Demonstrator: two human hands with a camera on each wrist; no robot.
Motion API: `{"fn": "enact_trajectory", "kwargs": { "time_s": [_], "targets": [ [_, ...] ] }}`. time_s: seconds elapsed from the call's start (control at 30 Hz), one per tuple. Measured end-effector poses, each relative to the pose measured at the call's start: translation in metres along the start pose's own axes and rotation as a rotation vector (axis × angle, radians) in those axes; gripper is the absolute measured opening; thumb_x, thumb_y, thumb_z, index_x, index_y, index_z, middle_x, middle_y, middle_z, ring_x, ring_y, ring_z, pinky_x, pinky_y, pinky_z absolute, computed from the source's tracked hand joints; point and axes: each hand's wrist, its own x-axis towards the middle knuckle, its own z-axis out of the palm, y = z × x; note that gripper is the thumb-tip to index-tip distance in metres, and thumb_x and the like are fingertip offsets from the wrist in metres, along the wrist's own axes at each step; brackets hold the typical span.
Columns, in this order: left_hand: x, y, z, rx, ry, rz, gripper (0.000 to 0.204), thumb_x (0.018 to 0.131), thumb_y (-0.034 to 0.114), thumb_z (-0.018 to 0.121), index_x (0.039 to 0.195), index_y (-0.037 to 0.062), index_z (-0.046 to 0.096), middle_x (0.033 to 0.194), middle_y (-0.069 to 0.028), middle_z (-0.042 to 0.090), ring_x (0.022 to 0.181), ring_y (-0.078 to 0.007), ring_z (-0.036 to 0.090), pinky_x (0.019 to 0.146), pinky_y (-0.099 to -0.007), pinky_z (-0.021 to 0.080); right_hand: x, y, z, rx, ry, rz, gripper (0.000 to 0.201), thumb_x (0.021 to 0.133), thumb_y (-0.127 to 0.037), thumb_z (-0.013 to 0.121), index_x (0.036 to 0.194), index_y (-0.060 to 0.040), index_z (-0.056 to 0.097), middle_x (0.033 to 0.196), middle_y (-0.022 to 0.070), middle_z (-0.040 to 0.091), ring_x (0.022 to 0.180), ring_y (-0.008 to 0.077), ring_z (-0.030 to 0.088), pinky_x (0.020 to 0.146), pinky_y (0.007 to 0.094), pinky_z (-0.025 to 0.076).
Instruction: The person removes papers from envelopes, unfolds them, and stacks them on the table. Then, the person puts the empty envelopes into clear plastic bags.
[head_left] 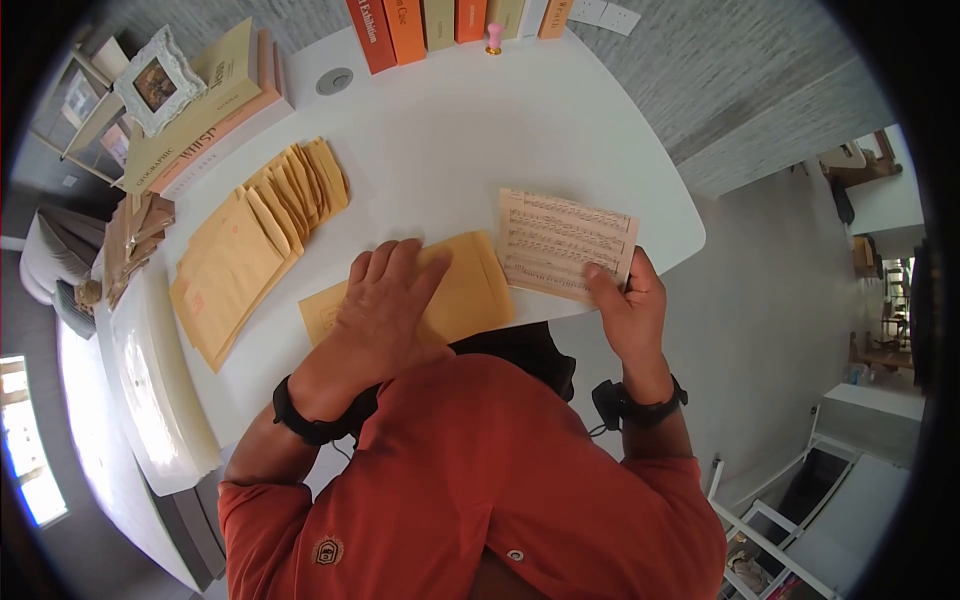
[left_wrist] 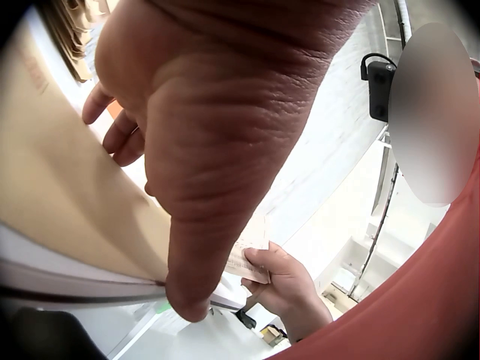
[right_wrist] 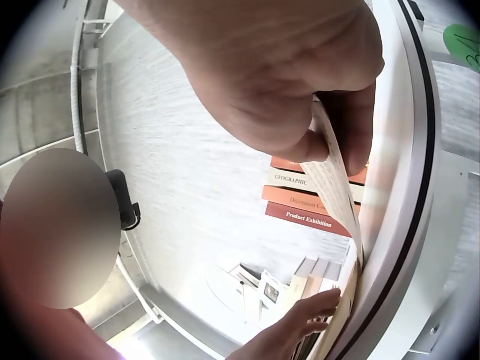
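My left hand [head_left: 382, 312] rests on a yellow kraft envelope [head_left: 468, 285], its fingers extended and thumb spread, near the table's front edge. With thumb on top and fingers beneath, my right hand [head_left: 632, 312] pinches a cream sheet-music card [head_left: 555, 235] by its right side. The card's left edge lies close beside the envelope's right end. In the right wrist view the sheet-music card [right_wrist: 330, 172] stands edge-on between thumb and fingers, bending down toward the envelope. The left wrist view shows the underside of my left hand [left_wrist: 202, 150] above the envelope [left_wrist: 67, 165].
A fanned pile of yellow envelopes [head_left: 235, 262] lies left on the white table [head_left: 430, 130]. Beyond are stacked books [head_left: 215, 120] with a white picture frame [head_left: 160, 83]. Clear plastic sleeves [head_left: 150, 375] lie along the left edge. A pink stamp [head_left: 494, 38] stands by upright books.
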Motion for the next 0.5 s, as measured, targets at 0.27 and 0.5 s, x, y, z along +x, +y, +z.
{"fn": "enact_trajectory", "kwargs": {
  "time_s": [0.27, 0.5],
  "targets": [
    [-0.001, -0.003, 0.001, -0.009, 0.013, 0.019, 0.101, 0.061, 0.041, 0.091, 0.146, 0.0094, 0.047, 0.142, -0.0197, 0.044, 0.136, -0.0399, 0.040, 0.114, -0.0503, 0.033, 0.004, -0.022, -0.011, 0.167, 0.213, -0.154, 0.022, 0.097, -0.004, 0.064, 0.118, 0.0025, 0.061, 0.106, 0.0056, 0.069, 0.095, 0.0080, 0.060, 0.085, 0.0257, 0.051],
    [-0.003, -0.004, 0.002, -0.004, 0.021, 0.013, 0.098, 0.062, 0.041, 0.090, 0.145, 0.0096, 0.048, 0.143, -0.0192, 0.045, 0.137, -0.0394, 0.039, 0.115, -0.0499, 0.032, -0.015, 0.007, 0.008, -0.030, 0.016, -0.110, 0.020, 0.097, -0.003, 0.063, 0.115, 0.0041, 0.060, 0.105, 0.0073, 0.069, 0.094, 0.0084, 0.061, 0.083, 0.0263, 0.052]
  ]
}}
